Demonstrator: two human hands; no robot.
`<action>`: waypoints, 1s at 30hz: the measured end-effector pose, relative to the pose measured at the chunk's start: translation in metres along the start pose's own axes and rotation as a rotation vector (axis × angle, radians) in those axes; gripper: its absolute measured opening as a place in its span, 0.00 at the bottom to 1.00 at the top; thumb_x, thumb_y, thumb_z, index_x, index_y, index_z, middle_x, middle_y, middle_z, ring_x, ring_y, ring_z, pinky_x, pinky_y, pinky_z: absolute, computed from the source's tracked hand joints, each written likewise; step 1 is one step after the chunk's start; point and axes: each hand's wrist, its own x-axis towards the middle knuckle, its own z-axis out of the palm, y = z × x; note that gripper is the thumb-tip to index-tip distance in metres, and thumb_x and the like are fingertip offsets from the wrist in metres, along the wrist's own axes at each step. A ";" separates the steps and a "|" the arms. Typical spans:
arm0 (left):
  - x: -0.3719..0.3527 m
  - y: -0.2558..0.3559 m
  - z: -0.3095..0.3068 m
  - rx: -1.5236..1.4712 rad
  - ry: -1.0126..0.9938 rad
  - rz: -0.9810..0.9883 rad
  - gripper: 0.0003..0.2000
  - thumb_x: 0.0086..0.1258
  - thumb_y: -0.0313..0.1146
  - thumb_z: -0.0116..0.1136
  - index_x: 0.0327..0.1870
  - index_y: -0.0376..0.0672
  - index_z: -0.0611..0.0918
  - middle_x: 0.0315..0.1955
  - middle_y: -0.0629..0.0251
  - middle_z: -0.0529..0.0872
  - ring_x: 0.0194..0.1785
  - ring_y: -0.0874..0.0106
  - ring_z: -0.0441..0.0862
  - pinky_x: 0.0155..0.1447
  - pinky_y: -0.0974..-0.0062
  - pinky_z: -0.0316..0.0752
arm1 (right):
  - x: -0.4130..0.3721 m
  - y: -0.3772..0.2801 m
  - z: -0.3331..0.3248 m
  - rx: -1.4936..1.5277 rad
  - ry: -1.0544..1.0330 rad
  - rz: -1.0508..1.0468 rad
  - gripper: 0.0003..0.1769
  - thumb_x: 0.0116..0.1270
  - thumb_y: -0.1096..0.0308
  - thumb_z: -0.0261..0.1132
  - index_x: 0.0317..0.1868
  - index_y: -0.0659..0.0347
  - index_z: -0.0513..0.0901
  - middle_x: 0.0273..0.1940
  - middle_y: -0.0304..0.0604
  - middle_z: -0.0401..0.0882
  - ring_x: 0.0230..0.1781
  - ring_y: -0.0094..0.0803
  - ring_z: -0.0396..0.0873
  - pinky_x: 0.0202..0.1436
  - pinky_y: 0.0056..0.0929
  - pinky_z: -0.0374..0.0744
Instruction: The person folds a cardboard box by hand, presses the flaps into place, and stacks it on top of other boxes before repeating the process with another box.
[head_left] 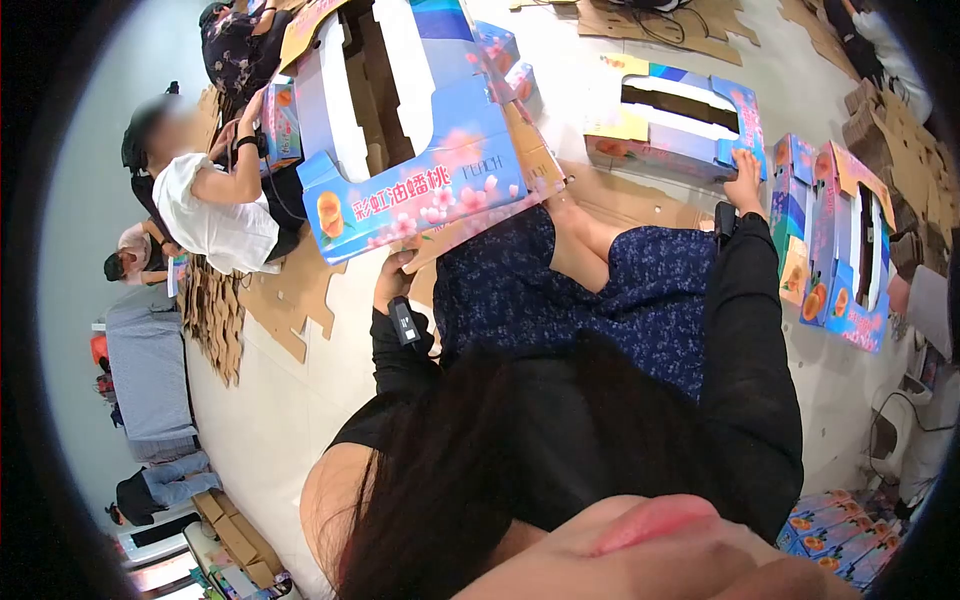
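Note:
A large printed peach box (425,205) with an open slot in its top stands tilted at upper left. The fingers of my left hand (394,278) close on its lower edge, where a brown cardboard flap shows. A second peach box (655,155), with a yellow end and a blue end, lies in front of me on the right. My right hand (746,182) rests on that box's near blue corner, fingers spread over the edge. The underside of the left box is hidden.
More peach boxes (840,250) stand at my right. Brown cardboard pieces (290,305) lie on the floor at left, and stacked cardboard (905,170) stands at far right. A person in a white top (215,215) handles another box (282,125) at left. Packed boxes (840,535) are at lower right.

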 end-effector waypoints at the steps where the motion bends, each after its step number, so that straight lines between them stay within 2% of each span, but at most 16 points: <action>1: 0.000 0.001 0.001 0.006 0.033 0.011 0.23 0.57 0.41 0.58 0.52 0.38 0.79 0.50 0.60 0.82 0.56 0.64 0.78 0.65 0.64 0.69 | 0.001 -0.003 -0.001 -0.006 0.004 0.036 0.39 0.48 0.75 0.59 0.67 0.53 0.68 0.71 0.49 0.58 0.75 0.41 0.48 0.78 0.39 0.43; 4: -0.012 0.017 0.015 0.091 0.041 -0.032 0.23 0.57 0.38 0.57 0.53 0.37 0.78 0.50 0.61 0.82 0.55 0.65 0.78 0.64 0.66 0.68 | -0.006 -0.069 -0.044 -0.025 0.001 0.234 0.36 0.49 0.70 0.62 0.64 0.55 0.70 0.68 0.50 0.62 0.73 0.43 0.53 0.76 0.40 0.51; 5: -0.004 0.008 0.007 0.027 -0.016 0.023 0.23 0.58 0.37 0.56 0.55 0.37 0.78 0.50 0.62 0.82 0.54 0.66 0.78 0.62 0.66 0.68 | -0.011 -0.095 -0.058 -0.031 -0.005 0.314 0.35 0.50 0.69 0.63 0.64 0.56 0.71 0.67 0.51 0.64 0.72 0.44 0.56 0.75 0.41 0.54; 6: -0.010 0.018 0.017 0.060 0.002 -0.042 0.24 0.58 0.36 0.56 0.56 0.37 0.78 0.51 0.62 0.81 0.55 0.67 0.78 0.62 0.67 0.68 | -0.007 -0.101 -0.051 0.053 0.120 0.200 0.34 0.51 0.68 0.63 0.63 0.57 0.72 0.65 0.52 0.66 0.70 0.45 0.59 0.73 0.41 0.57; 8: -0.015 0.023 0.025 0.064 0.027 -0.017 0.24 0.58 0.36 0.56 0.56 0.37 0.77 0.52 0.62 0.81 0.55 0.68 0.77 0.61 0.69 0.68 | 0.005 -0.111 -0.040 0.227 0.370 -0.035 0.31 0.53 0.68 0.63 0.61 0.58 0.73 0.62 0.53 0.70 0.67 0.48 0.64 0.70 0.42 0.62; 9: -0.010 0.020 0.022 0.040 -0.024 0.019 0.24 0.59 0.36 0.55 0.57 0.37 0.77 0.52 0.62 0.81 0.56 0.68 0.77 0.61 0.69 0.67 | 0.002 -0.140 -0.059 0.417 0.409 -0.139 0.28 0.56 0.67 0.62 0.60 0.59 0.74 0.57 0.56 0.74 0.61 0.51 0.70 0.66 0.42 0.67; 12: -0.016 0.034 0.038 0.004 -0.101 0.089 0.25 0.60 0.31 0.55 0.61 0.37 0.74 0.54 0.61 0.80 0.60 0.67 0.74 0.66 0.69 0.65 | -0.031 -0.233 -0.122 0.706 0.340 -0.359 0.24 0.60 0.69 0.63 0.58 0.63 0.75 0.55 0.53 0.76 0.57 0.45 0.74 0.63 0.35 0.69; 14: -0.019 0.045 0.046 -0.050 -0.204 0.066 0.37 0.59 0.26 0.55 0.72 0.42 0.57 0.64 0.61 0.69 0.69 0.66 0.65 0.73 0.68 0.57 | -0.062 -0.297 -0.167 0.888 0.318 -0.377 0.22 0.60 0.71 0.65 0.56 0.64 0.77 0.53 0.50 0.78 0.56 0.40 0.74 0.61 0.33 0.70; 16: -0.021 0.048 0.050 -0.057 -0.223 0.094 0.40 0.59 0.25 0.55 0.73 0.44 0.51 0.66 0.60 0.66 0.70 0.64 0.63 0.73 0.68 0.57 | -0.094 -0.355 -0.211 0.918 0.311 -0.470 0.18 0.64 0.74 0.62 0.55 0.66 0.76 0.56 0.47 0.76 0.59 0.35 0.73 0.63 0.33 0.70; 17: -0.021 0.050 0.051 -0.057 -0.239 0.104 0.41 0.58 0.25 0.55 0.74 0.46 0.49 0.67 0.60 0.65 0.71 0.64 0.62 0.74 0.67 0.56 | -0.109 -0.382 -0.226 0.927 0.309 -0.553 0.19 0.63 0.74 0.63 0.54 0.65 0.76 0.55 0.47 0.77 0.58 0.37 0.74 0.62 0.34 0.71; 18: -0.023 0.051 0.051 -0.048 -0.239 0.124 0.41 0.59 0.25 0.55 0.74 0.46 0.48 0.67 0.59 0.64 0.71 0.63 0.62 0.74 0.67 0.56 | -0.122 -0.408 -0.237 0.934 0.309 -0.632 0.19 0.61 0.74 0.64 0.54 0.64 0.77 0.54 0.47 0.77 0.58 0.38 0.74 0.61 0.35 0.72; 20: -0.023 0.054 0.054 -0.027 -0.252 0.164 0.42 0.59 0.26 0.55 0.74 0.47 0.47 0.67 0.58 0.63 0.71 0.63 0.61 0.73 0.66 0.57 | -0.140 -0.450 -0.253 0.865 0.264 -0.946 0.24 0.57 0.69 0.68 0.55 0.61 0.77 0.55 0.49 0.76 0.59 0.44 0.73 0.62 0.39 0.70; 22: -0.018 0.049 0.046 -0.073 -0.273 0.107 0.42 0.59 0.27 0.55 0.74 0.48 0.47 0.67 0.58 0.63 0.71 0.63 0.62 0.73 0.67 0.57 | -0.151 -0.484 -0.250 0.628 0.237 -1.102 0.35 0.51 0.63 0.71 0.62 0.56 0.74 0.58 0.49 0.73 0.61 0.47 0.70 0.66 0.46 0.64; 26: -0.008 0.029 0.029 -0.115 -0.271 0.076 0.42 0.59 0.28 0.55 0.74 0.48 0.47 0.67 0.60 0.64 0.69 0.63 0.64 0.70 0.68 0.61 | -0.151 -0.513 -0.196 0.341 0.256 -1.078 0.42 0.52 0.54 0.71 0.69 0.49 0.66 0.62 0.48 0.69 0.64 0.46 0.66 0.68 0.53 0.59; 28: -0.021 0.047 0.043 -0.023 -0.231 0.111 0.41 0.58 0.28 0.56 0.74 0.48 0.50 0.66 0.61 0.64 0.68 0.66 0.65 0.67 0.69 0.64 | -0.145 -0.512 -0.184 0.209 0.258 -1.095 0.44 0.52 0.52 0.70 0.70 0.45 0.64 0.62 0.47 0.68 0.64 0.45 0.66 0.69 0.55 0.57; 30: -0.026 0.053 0.049 -0.020 -0.197 0.127 0.41 0.58 0.29 0.56 0.74 0.47 0.50 0.66 0.61 0.64 0.68 0.66 0.64 0.67 0.69 0.63 | -0.138 -0.504 -0.189 0.211 0.184 -1.151 0.40 0.54 0.54 0.69 0.69 0.38 0.66 0.61 0.46 0.69 0.64 0.44 0.66 0.71 0.57 0.54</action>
